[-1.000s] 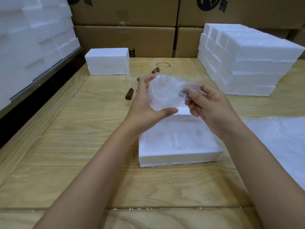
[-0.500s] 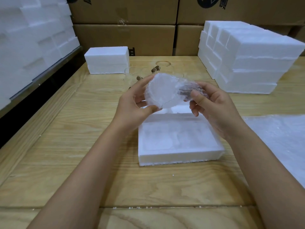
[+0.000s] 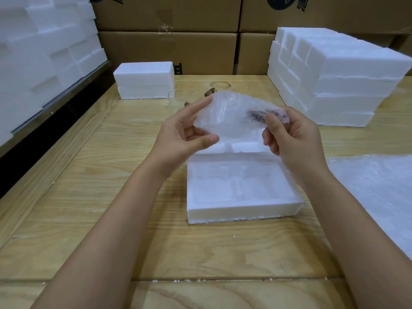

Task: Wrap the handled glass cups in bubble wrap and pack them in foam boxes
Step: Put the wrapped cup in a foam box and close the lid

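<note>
my left hand and right hand hold one wrapped glass cup between them, in the air above the far edge of the open foam box.

left hand: forefinger along the upper left edge of the bundle, thumb beneath it, pinching that end; the other fingers are loosely bent behind it.

right hand: thumb on the near face of the right end, the other fingers curled behind, so this hand grips the bundle too.

the bubble wrap covers the whole cup. a dark handle shows through it, just beside my right thumb. the bundle lies roughly level, with its handle end to the right.

the open foam box rests on the wooden counter below my hands, its moulded hollows facing up. i cannot tell whether anything lies in them. another foam piece sits just behind it, partly hidden by the bundle.

a bubble wrap sheet lies flat on the counter at right. far left stands a closed foam box. far right is a stack of foam boxes. between them, behind the bundle, stand bare glass cups with brown handles. cardboard cartons line the back, and more foam blocks fill the left side.
</note>
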Available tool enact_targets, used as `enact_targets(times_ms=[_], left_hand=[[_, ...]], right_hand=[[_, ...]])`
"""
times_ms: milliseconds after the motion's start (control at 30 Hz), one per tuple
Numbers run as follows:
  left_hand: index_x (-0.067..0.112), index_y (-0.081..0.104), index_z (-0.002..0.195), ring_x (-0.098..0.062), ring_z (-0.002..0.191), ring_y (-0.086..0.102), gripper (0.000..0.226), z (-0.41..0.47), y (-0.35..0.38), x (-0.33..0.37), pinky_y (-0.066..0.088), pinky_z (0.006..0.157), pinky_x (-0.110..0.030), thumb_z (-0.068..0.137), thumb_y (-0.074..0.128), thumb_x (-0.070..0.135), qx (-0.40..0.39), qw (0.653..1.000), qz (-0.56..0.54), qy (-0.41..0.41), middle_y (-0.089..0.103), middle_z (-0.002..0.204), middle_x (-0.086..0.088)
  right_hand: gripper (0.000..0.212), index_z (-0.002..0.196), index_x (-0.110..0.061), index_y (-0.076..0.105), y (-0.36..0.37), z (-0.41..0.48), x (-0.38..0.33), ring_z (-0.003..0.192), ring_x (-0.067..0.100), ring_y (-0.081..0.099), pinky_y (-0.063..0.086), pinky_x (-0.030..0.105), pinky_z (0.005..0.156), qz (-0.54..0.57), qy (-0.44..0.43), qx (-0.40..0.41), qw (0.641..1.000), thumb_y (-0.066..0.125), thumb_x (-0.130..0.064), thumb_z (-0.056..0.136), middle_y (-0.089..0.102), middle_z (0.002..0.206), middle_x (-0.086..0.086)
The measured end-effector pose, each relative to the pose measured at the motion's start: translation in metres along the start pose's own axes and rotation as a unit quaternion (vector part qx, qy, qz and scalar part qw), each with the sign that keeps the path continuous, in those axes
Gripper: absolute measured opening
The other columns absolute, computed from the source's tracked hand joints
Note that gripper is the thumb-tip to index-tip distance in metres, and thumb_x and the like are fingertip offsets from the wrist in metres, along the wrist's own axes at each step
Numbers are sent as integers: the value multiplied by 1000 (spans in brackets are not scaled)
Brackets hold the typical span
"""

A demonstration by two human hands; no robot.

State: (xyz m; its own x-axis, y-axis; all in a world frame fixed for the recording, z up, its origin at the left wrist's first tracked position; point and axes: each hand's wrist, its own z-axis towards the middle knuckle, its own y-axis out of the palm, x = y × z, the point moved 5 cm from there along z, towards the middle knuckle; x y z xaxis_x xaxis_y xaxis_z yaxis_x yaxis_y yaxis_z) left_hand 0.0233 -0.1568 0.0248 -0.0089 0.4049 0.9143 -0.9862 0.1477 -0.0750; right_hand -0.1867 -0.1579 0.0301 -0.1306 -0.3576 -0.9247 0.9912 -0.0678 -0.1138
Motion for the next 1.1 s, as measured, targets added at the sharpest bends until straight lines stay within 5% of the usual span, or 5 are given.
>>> enact_targets(times_ms=[100, 367, 700, 1000, 1100], left_hand=[[28, 65, 113, -14, 67, 65, 35, 2, -2, 1, 54, 67, -25, 78, 66, 25, 24, 1000, 0, -9, 70, 73, 8], [28, 76, 87, -16, 44, 57, 13, 5, -13, -1, 46, 43, -23, 78, 66, 30, 115, 993, -17, -12, 68, 71, 6], [26, 65, 110, -15, 45, 58, 22, 6, -14, -4, 40, 38, -21, 89, 65, 19, 128, 990, -17, -55, 66, 64, 1], [36, 60, 123, -15, 118, 59, 51, 6, -18, -10, 47, 95, -31, 91, 59, -4, 94, 994, 27, -42, 65, 126, -2], [38, 64, 116, -15, 116, 59, 51, 5, -20, -10, 47, 101, -37, 89, 61, -4, 101, 993, 58, -27, 65, 125, 3]], right_hand=[[21, 79, -20, 58, -1, 0, -1, 45, 8, 41, 35, 15, 45, -5, 22, 11, 1000, 54, -29, 97, 56, 52, -7], [43, 57, -21, 51, 11, -4, 2, 41, 8, 41, 38, 16, 42, 17, 80, 4, 997, 54, -40, 95, 57, 48, -1], [36, 62, -24, 54, 14, -3, 2, 48, 8, 43, 39, 15, 49, 31, 85, -20, 996, 53, -36, 96, 56, 53, -6], [18, 96, -23, 63, 19, 14, 1, 60, 5, 46, 39, 12, 57, 22, 31, -78, 996, 49, -12, 99, 54, 70, -4], [23, 94, -25, 62, 23, 23, 1, 58, 3, 47, 39, 16, 58, -43, 34, -115, 992, 46, -9, 99, 57, 72, -4]])
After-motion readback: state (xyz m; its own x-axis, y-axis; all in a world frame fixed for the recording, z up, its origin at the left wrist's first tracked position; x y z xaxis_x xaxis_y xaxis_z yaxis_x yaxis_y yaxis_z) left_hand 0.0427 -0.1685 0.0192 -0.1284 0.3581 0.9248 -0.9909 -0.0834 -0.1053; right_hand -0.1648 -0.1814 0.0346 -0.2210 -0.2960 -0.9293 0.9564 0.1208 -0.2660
